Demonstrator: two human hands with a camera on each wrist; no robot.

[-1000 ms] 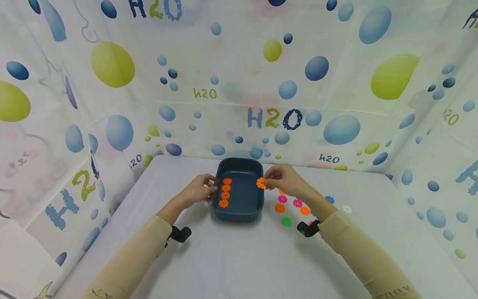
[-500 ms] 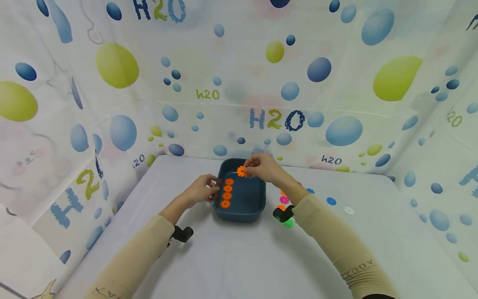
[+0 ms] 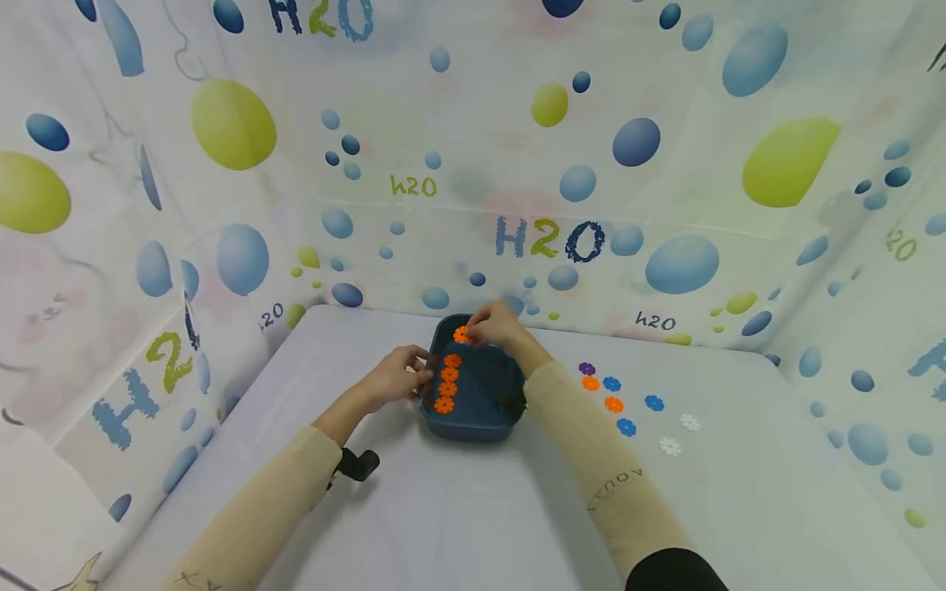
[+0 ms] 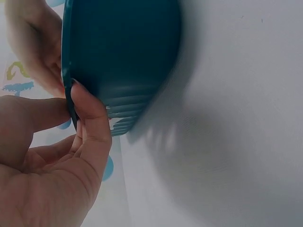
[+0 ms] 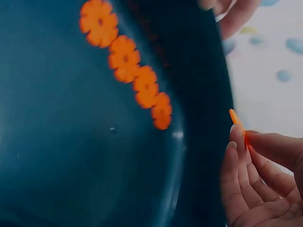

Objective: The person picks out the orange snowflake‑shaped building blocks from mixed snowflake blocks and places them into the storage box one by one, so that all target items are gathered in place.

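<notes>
A dark blue plastic basket (image 3: 467, 430) stands on the table with a row of several orange flower-shaped pieces (image 3: 448, 375) along the left of its floor. My left hand (image 3: 392, 376) pinches its left rim; the left wrist view shows the thumb and fingers on either side of the basket wall (image 4: 128, 52). Above the far part of the basket, my right hand (image 3: 501, 327) holds another orange flower piece (image 3: 461, 334) between thumb and fingertips. In the right wrist view that held piece (image 5: 235, 118) appears nearly edge-on, apart from the row.
To the right on the white table (image 3: 458, 509) lie scattered flower pieces: purple (image 3: 587, 368), orange (image 3: 614, 404), blue (image 3: 654, 403) and white (image 3: 670, 446). The right forearm (image 3: 591, 451) hides part of that area. A printed curtain (image 3: 473, 164) hangs behind the table.
My right hand has carried the orange flower piece leftward from the basket's right rim to above its far left part. My left hand keeps its hold on the rim.
</notes>
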